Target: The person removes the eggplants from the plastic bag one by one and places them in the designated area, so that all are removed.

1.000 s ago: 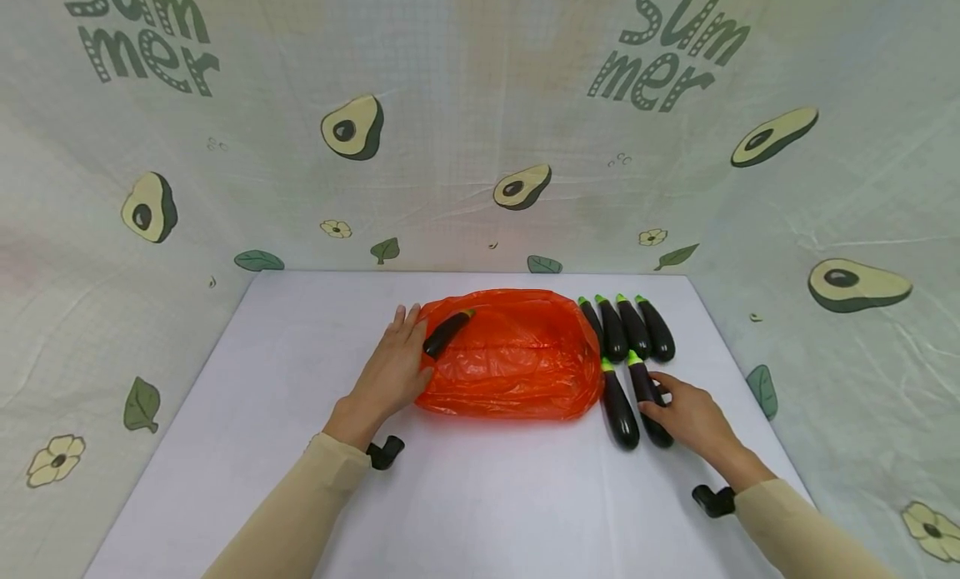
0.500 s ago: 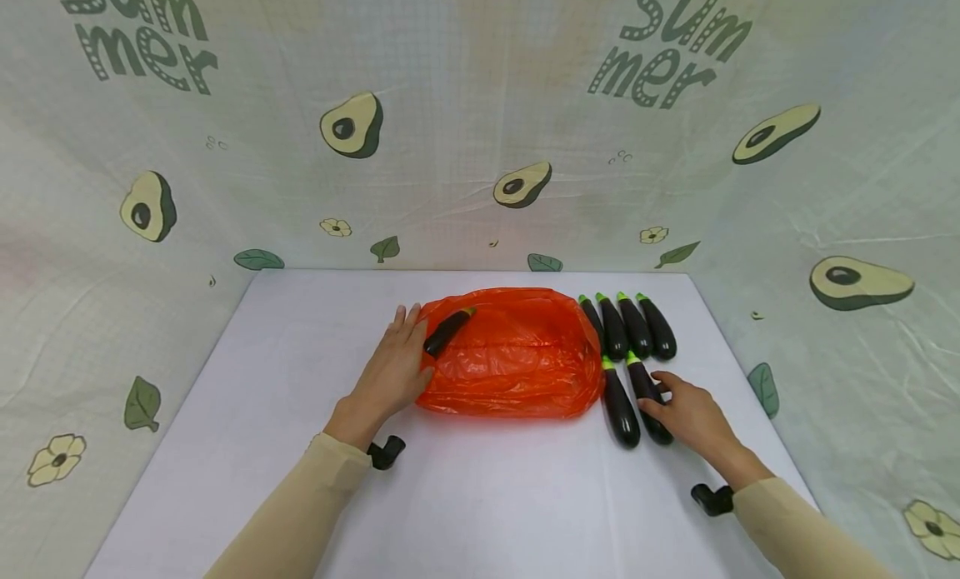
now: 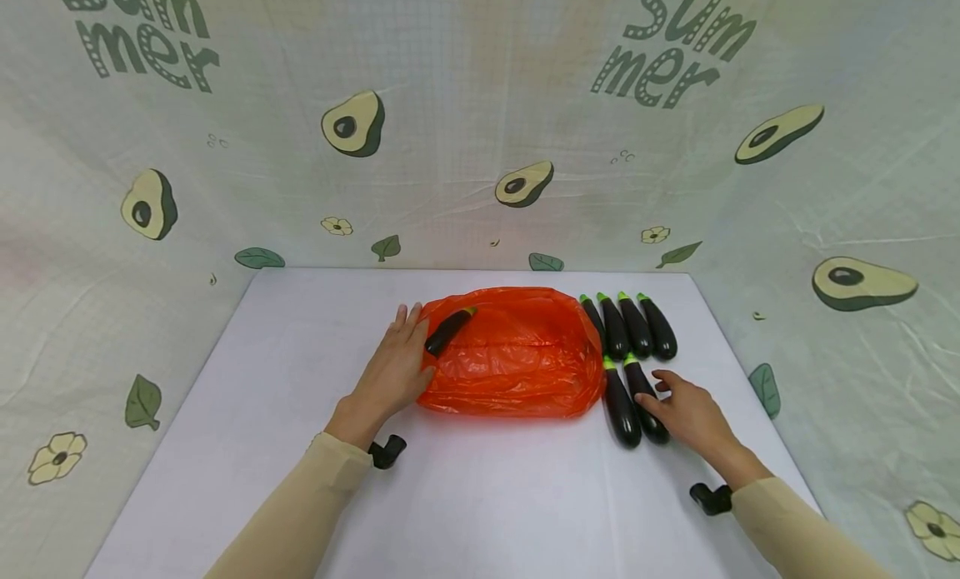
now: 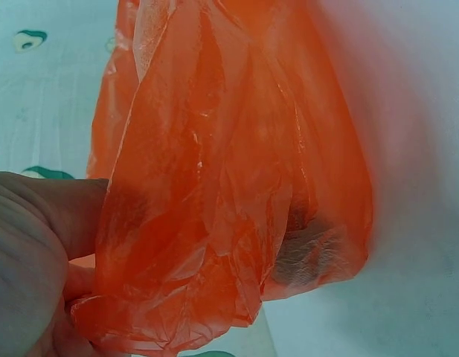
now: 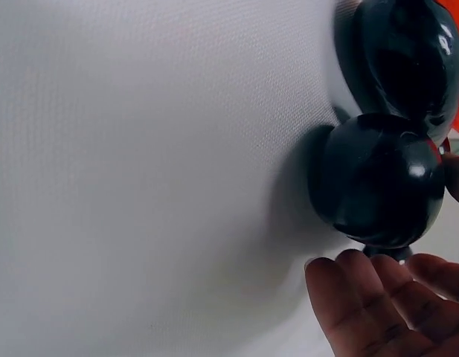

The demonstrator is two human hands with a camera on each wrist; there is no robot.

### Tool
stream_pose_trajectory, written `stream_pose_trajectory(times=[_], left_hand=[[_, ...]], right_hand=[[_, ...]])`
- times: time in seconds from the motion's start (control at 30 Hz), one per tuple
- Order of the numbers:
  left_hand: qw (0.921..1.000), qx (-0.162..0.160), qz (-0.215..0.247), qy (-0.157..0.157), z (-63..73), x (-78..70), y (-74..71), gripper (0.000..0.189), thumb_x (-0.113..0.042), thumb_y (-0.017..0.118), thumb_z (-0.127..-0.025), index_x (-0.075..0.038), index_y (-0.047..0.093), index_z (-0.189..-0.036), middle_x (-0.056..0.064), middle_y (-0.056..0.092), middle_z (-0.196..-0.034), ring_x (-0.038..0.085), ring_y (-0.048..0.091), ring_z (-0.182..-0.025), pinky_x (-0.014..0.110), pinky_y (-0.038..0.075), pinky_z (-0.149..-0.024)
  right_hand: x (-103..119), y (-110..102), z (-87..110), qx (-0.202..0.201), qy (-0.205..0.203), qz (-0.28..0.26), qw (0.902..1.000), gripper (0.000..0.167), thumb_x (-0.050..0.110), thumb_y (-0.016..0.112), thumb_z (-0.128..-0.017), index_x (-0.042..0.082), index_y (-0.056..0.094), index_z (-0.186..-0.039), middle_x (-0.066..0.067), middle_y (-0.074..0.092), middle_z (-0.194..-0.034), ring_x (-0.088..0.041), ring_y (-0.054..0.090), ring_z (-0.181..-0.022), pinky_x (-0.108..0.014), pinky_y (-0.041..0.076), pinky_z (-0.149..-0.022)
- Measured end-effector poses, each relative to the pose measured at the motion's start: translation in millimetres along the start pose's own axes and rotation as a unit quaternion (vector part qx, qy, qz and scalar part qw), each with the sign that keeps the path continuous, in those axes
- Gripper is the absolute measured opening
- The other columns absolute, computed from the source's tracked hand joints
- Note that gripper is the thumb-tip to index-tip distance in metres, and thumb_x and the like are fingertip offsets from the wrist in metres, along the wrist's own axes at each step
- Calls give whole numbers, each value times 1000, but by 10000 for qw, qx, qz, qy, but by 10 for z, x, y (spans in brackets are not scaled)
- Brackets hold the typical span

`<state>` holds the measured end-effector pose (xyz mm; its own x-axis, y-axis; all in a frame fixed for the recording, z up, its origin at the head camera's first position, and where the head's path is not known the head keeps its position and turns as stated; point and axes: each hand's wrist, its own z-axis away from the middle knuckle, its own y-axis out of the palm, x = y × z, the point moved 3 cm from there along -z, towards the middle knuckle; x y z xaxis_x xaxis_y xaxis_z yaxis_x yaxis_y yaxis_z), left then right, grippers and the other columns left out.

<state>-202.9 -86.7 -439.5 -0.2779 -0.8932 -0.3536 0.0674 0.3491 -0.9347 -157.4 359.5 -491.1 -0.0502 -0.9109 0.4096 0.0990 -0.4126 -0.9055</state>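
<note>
In the head view my left hand [image 3: 392, 366] holds the left edge of a red plastic bag [image 3: 517, 371]. The left wrist view shows the thumb passing behind the thin film [image 4: 199, 178]; some of the fingers are hidden. Inside the bag, near that hand, lies one small eggplant [image 3: 448, 332]. To the right of the bag, my right hand [image 3: 690, 412] is at the rightmost front eggplant [image 3: 643, 396]. Its thumb touches or nearly touches that eggplant, and the loosely bent fingers [image 5: 363, 290] lie beside it. Another eggplant [image 3: 621, 406] lies alongside, close to the bag.
Behind the front pair, several eggplants [image 3: 636, 325] lie in a row with green stems pointing away. Everything rests on a white table [image 3: 480, 496]. A printed cloth [image 3: 442, 129] hangs behind and at both sides.
The rightmost front eggplant has shifted slightly left, away from my right fingertips, towards its neighbour. My left hand and the bag look unchanged.
</note>
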Motion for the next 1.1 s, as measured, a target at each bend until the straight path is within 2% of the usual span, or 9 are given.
stream_pose_trajectory(times=[0.17, 0.37, 0.63, 0.87, 1.1], left_hand=[[10000, -11, 1, 1, -4, 4, 4, 81, -18, 78, -94, 7, 37, -160, 21, 20, -175, 41, 10, -164, 54, 19, -130], [10000, -53, -20, 29, 2, 4, -2, 80, -17, 78, -94, 7, 37, -159, 21, 20, -175, 41, 11, -163, 55, 20, -130], [10000, -46, -50, 25, -11, 1, 1, 80, -17, 77, -95, 7, 37, -160, 21, 20, -175, 41, 11, -164, 54, 19, -130], [10000, -31, -76, -27, -27, 8, -2, 82, -18, 78, -94, 5, 37, -160, 20, 20, -175, 40, 10, -164, 54, 20, -130], [10000, -27, -88, -26, -36, 19, -20, 80, -18, 77, -95, 5, 37, -160, 20, 20, -175, 40, 10, -164, 53, 19, -131]], right_hand=[[30, -30, -10, -128, 6, -67, 9999, 65, 35, 69, -100, -12, 52, -142, -35, 67, -127, -47, 70, -106, -58, 60, -84], [152, -65, -53, -583, 18, -164, 9982, 67, 35, 68, -102, -8, 48, -149, -34, 62, -135, -49, 64, -116, -62, 58, -91], [369, -91, -144, -1185, -161, -462, 9918, 62, 28, 70, -102, -6, 48, -149, -33, 62, -131, -45, 64, -108, -60, 59, -90], [646, -58, -221, -1178, -369, -807, 9891, 60, 27, 69, -103, -5, 49, -149, -30, 60, -133, -42, 62, -112, -58, 61, -91], [1146, -31, -363, -1056, -669, -1225, 9846, 59, 29, 67, -104, 0, 48, -152, -23, 61, -138, -38, 63, -115, -55, 61, -96]])
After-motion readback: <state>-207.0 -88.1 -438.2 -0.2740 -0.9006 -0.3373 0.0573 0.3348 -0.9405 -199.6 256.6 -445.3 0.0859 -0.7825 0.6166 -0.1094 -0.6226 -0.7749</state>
